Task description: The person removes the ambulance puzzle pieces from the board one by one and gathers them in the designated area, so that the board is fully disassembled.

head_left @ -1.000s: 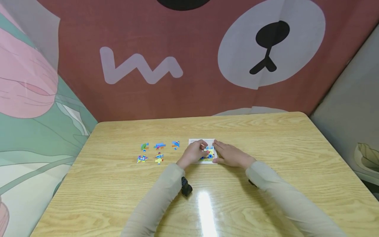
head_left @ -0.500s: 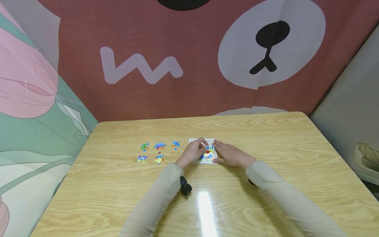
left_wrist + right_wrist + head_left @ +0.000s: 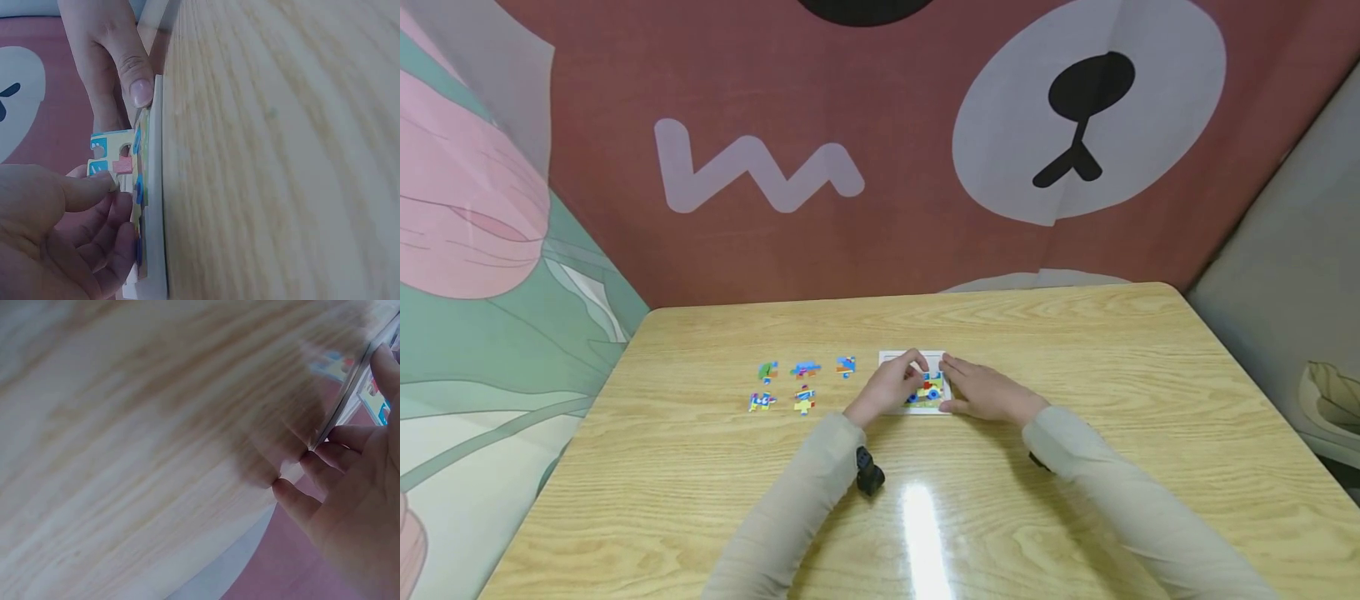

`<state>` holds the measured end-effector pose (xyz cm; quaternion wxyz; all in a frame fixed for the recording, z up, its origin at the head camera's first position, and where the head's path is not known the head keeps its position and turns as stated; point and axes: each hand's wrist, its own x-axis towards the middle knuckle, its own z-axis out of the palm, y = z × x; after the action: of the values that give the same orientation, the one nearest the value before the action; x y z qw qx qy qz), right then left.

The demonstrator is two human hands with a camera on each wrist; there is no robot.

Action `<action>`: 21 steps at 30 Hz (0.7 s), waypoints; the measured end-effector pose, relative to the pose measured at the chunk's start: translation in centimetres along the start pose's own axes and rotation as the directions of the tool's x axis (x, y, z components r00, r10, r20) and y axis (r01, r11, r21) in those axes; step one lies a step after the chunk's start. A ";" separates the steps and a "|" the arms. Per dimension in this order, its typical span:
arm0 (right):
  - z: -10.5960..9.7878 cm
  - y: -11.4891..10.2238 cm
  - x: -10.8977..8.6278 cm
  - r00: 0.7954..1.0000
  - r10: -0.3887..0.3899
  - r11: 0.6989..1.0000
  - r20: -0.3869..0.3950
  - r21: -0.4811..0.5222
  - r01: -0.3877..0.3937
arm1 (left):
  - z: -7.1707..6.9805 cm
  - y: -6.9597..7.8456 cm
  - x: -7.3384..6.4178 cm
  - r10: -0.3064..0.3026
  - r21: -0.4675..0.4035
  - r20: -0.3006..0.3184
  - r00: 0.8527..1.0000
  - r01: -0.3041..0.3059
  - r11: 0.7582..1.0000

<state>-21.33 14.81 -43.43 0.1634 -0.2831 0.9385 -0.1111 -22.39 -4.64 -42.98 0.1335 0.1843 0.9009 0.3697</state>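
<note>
In the left wrist view, my left hand (image 3: pixel 75 219) pinches a jigsaw puzzle piece (image 3: pixel 111 142) between thumb and fingers. It is yellow with blue windows and a red patch, and stands tilted up from the puzzle board (image 3: pixel 157 187). Part of it is hidden behind the thumb. The board is a white-rimmed frame lying flat on the table, with a yellow vehicle picture and blue wheels (image 3: pixel 934 394) showing inside. My right hand (image 3: pixel 985 390) rests along the board's right edge, fingers extended and touching the rim. From the right wrist, its fingertips (image 3: pixel 281 486) meet the tabletop beside the frame.
Several loose puzzle pieces lie left of the board in two rows, among them a green one (image 3: pixel 767 372), a blue one (image 3: pixel 806 369) and a yellow one (image 3: pixel 804 401). The wooden table (image 3: pixel 1075 333) meets a printed curtain (image 3: pixel 887 242) at its far edge.
My left hand's fingers have shifted slightly over the board, and the puzzle piece has changed its tilt. The right hand and the loose pieces stay where they were.
</note>
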 end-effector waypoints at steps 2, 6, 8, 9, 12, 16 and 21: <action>-0.1 -0.1 0.0 1.000 0.006 1.000 0.007 0.011 -0.006 | 0.0 0.1 0.0 0.008 0.006 0.005 1.000 -0.008 1.000; -0.1 -0.1 0.0 1.000 0.022 0.998 0.011 0.058 -0.023 | 0.0 0.0 0.0 0.016 0.014 0.010 1.000 -0.016 1.000; -0.1 -0.2 0.1 1.000 0.028 0.998 0.001 0.054 -0.028 | 0.0 0.0 0.1 0.016 0.013 0.010 1.000 -0.016 1.000; 0.0 -0.2 0.1 1.000 0.027 0.999 -0.007 0.044 -0.027 | 0.0 0.0 0.1 0.014 0.013 0.011 1.000 -0.014 1.000; 0.0 -0.3 0.2 0.999 0.023 1.000 -0.029 -0.009 -0.023 | 0.1 0.0 0.2 0.009 0.011 0.013 1.000 -0.010 1.000; 0.1 -0.4 0.3 0.999 0.023 0.999 -0.038 -0.031 -0.024 | 0.1 0.0 0.2 0.002 0.001 0.024 1.000 -0.002 1.000; 0.1 -0.4 0.5 0.999 0.025 0.999 -0.036 -0.028 -0.026 | -0.1 -0.1 0.3 0.022 -0.003 0.030 0.999 -0.022 1.000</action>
<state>-21.48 14.23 -43.54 0.1440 -0.2714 0.9463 -0.1009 -22.71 -4.62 -43.02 0.1434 0.1995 0.8962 0.3693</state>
